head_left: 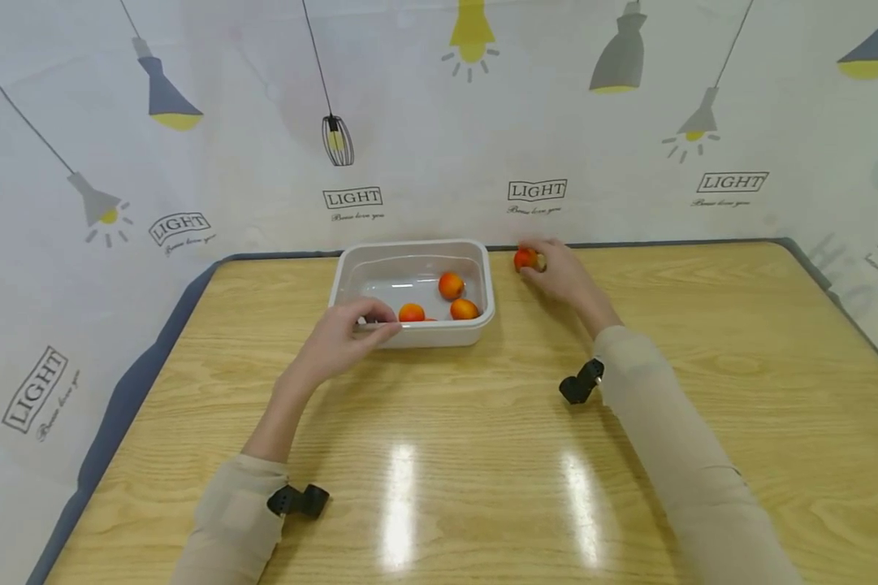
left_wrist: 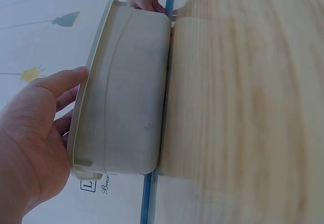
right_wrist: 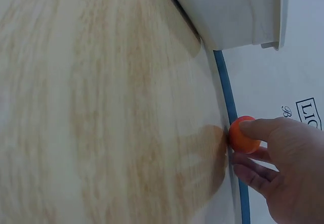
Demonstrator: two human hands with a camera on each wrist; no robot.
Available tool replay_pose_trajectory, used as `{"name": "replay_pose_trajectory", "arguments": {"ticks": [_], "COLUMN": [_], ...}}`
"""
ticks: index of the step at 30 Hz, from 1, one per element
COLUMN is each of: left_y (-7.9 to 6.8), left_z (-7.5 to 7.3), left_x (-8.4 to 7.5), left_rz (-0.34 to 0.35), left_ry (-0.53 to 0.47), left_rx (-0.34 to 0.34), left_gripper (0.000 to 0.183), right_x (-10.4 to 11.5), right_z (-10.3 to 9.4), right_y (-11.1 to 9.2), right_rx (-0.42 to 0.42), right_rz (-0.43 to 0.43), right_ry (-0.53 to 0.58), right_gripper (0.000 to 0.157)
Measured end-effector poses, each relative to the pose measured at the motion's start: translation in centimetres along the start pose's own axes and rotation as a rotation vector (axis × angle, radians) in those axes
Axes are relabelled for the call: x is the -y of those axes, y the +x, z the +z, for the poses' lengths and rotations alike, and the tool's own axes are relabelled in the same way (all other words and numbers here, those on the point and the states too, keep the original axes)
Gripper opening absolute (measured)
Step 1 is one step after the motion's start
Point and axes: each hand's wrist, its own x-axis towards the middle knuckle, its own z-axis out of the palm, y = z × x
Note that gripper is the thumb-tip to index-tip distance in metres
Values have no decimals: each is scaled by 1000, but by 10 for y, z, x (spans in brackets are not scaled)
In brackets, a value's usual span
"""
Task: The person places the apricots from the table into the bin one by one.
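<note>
A white plastic tub [head_left: 439, 335] stands near the back of the table, with several small orange-red fruits [head_left: 451, 285] inside. At its front left corner my left hand [head_left: 345, 335] holds the rim, the thumb outside and the fingers over the edge; the left wrist view shows the tub's outer wall [left_wrist: 134, 87] beside that hand [left_wrist: 38, 128]. Right of the tub, by the table's back edge, my right hand [head_left: 561, 276] pinches another orange-red fruit [right_wrist: 244, 135] between thumb and fingers. That fruit is low, close to the tabletop; whether it touches is unclear.
The wooden table [head_left: 475, 422] ends at a dark blue edge strip [head_left: 650, 244] against a printed wall covering [head_left: 439, 122]. A black wrist camera [head_left: 581, 382] is strapped to the right sleeve, another camera [head_left: 298, 501] to the left sleeve.
</note>
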Motion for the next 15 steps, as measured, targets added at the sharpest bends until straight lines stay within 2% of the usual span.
{"name": "replay_pose_trajectory", "arguments": {"ticks": [5,15], "left_y": [-1,-1], "left_z": [0,0], "left_x": [-2,-2], "left_rz": [-7,-6], "left_ry": [5,9], "left_rx": [0,-2], "left_gripper": [14,14], "right_x": [-3,-6], "right_z": [2,3], "right_y": [-1,-4], "right_rx": [-20,-18], "right_rz": [-16,11], "right_ry": [38,96], "right_gripper": [38,37]}}
